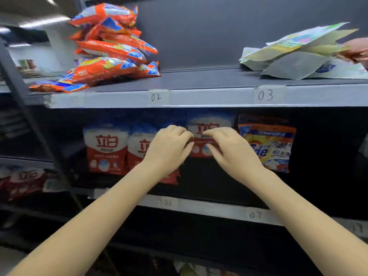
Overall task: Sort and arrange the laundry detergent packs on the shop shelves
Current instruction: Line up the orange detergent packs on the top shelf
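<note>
Fingers (pixel 186 136) of your left hand (pixel 169 150) curl in against the left edge of the red-and-white pack (pixel 207 134), while your right hand (pixel 233 150) pinches its front from the other side, thumb low and fingertips on the printed face. You hold it with both hands, probably because a soft pouch sags and twists if taken by one corner. The pack hangs raised above the floor of the middle shelf (pixel 199 206), so by my reading you are mid-placement and it is not yet set down. Left of that pack, two matching packs (pixel 106 150) stand upright and side by side, faces outward; it makes sense to line this one up beside them in the same row. Right of the pack stands an orange pack (pixel 266 146) of another brand, close to your right hand, a likely boundary for the row. Above the pack, on the upper shelf (pixel 199 96), a heap of orange pouches (pixel 111 48) lies to the left and a loose pile of pale pouches (pixel 294 56) to the right, where another person's hand (pixel 358 50) reaches in; those piles look unsorted.
</note>
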